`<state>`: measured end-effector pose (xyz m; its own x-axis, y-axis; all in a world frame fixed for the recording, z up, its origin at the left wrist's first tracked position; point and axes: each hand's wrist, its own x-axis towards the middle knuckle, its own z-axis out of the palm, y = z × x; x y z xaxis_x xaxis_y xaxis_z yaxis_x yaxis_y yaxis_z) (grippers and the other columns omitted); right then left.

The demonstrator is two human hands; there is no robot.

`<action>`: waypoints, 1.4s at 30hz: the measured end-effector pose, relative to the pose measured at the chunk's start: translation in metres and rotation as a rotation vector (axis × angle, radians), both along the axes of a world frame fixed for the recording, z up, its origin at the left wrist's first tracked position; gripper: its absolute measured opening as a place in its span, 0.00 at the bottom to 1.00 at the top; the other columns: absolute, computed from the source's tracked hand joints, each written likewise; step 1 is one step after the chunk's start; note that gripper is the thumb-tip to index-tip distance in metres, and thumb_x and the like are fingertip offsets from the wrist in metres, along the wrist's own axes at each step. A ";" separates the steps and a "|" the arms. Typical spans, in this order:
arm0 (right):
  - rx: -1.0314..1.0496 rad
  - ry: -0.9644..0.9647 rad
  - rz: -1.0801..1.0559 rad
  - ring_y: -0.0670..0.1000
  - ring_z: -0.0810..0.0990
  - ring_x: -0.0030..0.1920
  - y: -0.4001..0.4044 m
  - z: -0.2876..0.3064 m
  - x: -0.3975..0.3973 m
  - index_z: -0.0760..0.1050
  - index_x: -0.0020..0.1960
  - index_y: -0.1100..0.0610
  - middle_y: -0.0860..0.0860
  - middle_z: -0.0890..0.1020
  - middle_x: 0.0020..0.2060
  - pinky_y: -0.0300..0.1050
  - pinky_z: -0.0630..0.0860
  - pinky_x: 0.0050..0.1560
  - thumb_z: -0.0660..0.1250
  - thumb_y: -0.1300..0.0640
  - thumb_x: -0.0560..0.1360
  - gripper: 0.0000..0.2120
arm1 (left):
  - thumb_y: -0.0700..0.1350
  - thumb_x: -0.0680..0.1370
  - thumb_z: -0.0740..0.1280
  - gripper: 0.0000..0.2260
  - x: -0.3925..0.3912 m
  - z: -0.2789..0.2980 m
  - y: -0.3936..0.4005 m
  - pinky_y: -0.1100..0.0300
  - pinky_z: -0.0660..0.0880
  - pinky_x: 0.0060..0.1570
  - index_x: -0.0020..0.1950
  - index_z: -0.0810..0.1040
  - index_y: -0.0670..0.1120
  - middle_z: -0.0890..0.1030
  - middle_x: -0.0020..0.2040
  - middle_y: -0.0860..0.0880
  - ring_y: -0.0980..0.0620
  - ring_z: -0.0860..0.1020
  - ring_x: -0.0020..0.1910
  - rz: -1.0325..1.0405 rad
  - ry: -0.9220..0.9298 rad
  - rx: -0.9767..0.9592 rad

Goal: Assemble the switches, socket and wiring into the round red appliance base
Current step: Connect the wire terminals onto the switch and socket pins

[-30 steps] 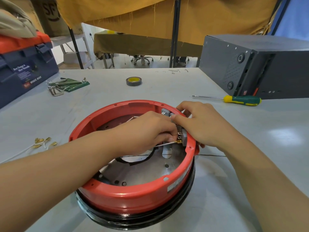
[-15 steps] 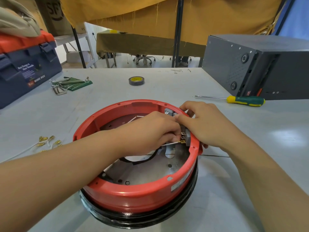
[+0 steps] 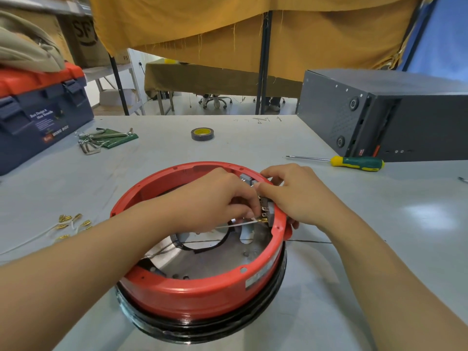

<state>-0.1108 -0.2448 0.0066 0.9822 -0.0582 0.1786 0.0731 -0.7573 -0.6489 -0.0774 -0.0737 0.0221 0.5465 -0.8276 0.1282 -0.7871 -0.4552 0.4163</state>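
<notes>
- On the smooth grey tabletop (image 3: pixel 316 312), your round red base (image 3: pixel 197 290) sits on black rings.
- Your left hand (image 3: pixel 215 201) pinches a thin white wire (image 3: pixel 235 224) with a brass tip.
- Your right hand (image 3: pixel 296 193) curls over the rim, gripping the grey switch (image 3: pixel 269 215).

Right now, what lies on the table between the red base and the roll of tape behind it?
Nothing: in the head view the stretch of table between the red base and the roll of tape is bare.

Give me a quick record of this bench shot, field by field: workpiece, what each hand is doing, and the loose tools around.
workpiece: red base, open side up
left hand: pinches white wire at a switch on the inner wall
right hand: grips the rim beside the switch
tools: screwdriver, tape roll, hex keys
spares: brass terminals
</notes>
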 end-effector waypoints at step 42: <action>0.078 -0.008 0.013 0.41 0.77 0.37 -0.002 -0.003 0.002 0.81 0.49 0.46 0.46 0.81 0.41 0.28 0.69 0.30 0.67 0.47 0.74 0.07 | 0.42 0.74 0.70 0.06 0.003 0.021 0.062 0.73 0.71 0.45 0.44 0.83 0.53 0.82 0.42 0.58 0.63 0.77 0.43 0.315 -0.142 -0.258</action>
